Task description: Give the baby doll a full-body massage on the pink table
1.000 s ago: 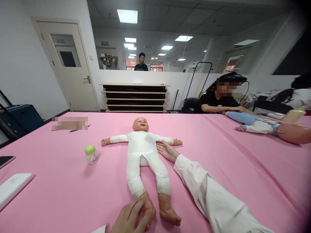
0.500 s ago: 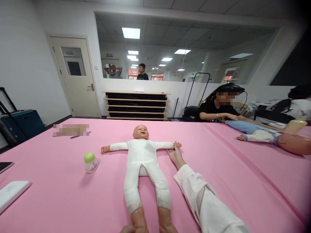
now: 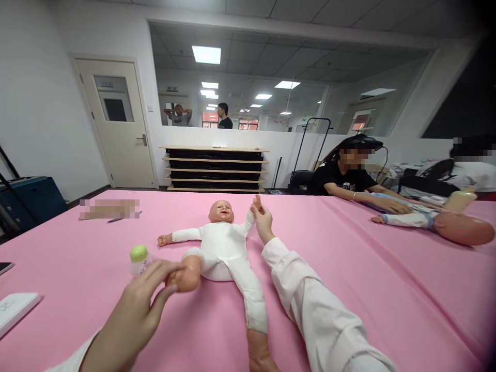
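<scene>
A baby doll [image 3: 222, 245] with a white cloth body lies on its back on the pink tablecloth [image 3: 333, 268], its head at the far end. My left hand [image 3: 143, 299] is closed on the foot of the doll's leg on the left, which is bent up with its sole toward me. My right hand [image 3: 264, 221] pinches the doll's hand on the right, and that arm is raised off the cloth. The doll's other arm lies stretched out to the left, and its other leg lies straight toward me. A small jar [image 3: 139, 258] with a green lid stands just beyond my left fingers, partly hidden.
A white box-like object [image 3: 17, 310] and a dark phone-like edge [image 3: 5, 267] lie at the left. On the right, a person in black [image 3: 349, 170] handles another doll [image 3: 461, 227]. A blurred flat item and a pen [image 3: 124, 217] lie far left.
My left hand has lifted the doll's foot from the near edge, bending that leg up and to the left. My right hand has raised the doll's arm from the cloth.
</scene>
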Demonstrator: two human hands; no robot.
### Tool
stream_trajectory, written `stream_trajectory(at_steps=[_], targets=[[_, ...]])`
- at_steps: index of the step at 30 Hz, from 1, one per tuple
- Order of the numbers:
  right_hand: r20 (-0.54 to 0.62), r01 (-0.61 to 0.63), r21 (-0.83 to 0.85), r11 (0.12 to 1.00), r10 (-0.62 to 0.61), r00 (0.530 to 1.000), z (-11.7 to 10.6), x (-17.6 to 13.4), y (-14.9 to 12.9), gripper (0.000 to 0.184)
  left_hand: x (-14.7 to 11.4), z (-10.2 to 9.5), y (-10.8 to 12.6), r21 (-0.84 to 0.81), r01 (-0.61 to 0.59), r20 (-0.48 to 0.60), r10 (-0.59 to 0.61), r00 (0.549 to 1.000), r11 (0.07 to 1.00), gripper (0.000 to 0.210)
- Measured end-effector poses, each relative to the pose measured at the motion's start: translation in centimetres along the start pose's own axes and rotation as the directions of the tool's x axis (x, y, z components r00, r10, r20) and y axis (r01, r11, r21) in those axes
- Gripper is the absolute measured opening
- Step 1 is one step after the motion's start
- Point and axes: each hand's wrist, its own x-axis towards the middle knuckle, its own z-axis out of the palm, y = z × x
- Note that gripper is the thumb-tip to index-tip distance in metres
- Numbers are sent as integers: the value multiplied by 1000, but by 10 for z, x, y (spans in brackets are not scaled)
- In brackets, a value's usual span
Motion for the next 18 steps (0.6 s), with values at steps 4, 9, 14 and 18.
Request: stream_trajectory(at_steps=[4,9,14,18], targets=[[279,228,-248,942,-156,948,36,-29,-7,38,37,16,-19,-13,35,-40,-35,999,999,21],[563,499,-466,731,-191,804,52,-55,5,33,65,53,-49,-91,154,-1,-154,988,984,25],[602,500,-470,728,-150,784,53,-56,9,35,70,77,-72,-119,213,-31,-218,976,970,25],[413,294,-367,882,-129,902,41,-44,13,34,57,60,-61,-174,201,-15,-207,978,964,25]])
